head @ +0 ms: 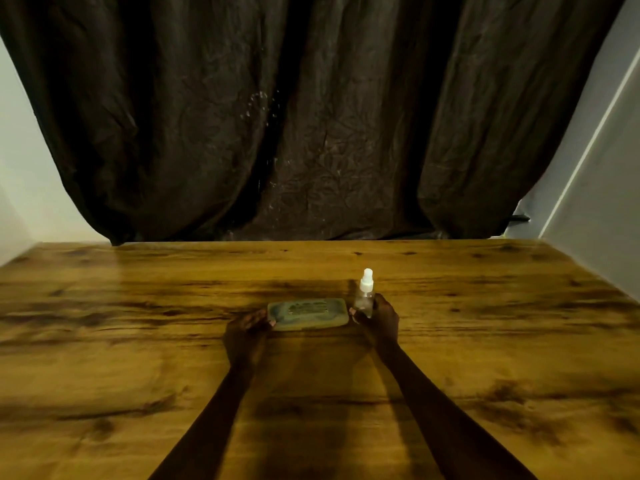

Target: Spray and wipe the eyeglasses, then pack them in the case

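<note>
Wooden table (138, 341) | greenish case (308, 313) lay closed, eyeglasses unseen, maybe inside | my left hand (247, 336) pinched its left end | my right hand (381, 320) curled round the spray bottle (365, 299), just right of the case | step: beginning, I judged; next needed opening the case.

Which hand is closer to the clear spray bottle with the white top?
Right. The right hand wraps round the small clear spray bottle; the left hand holds the left end of the flat greenish rectangular case, with the case between them.
</note>
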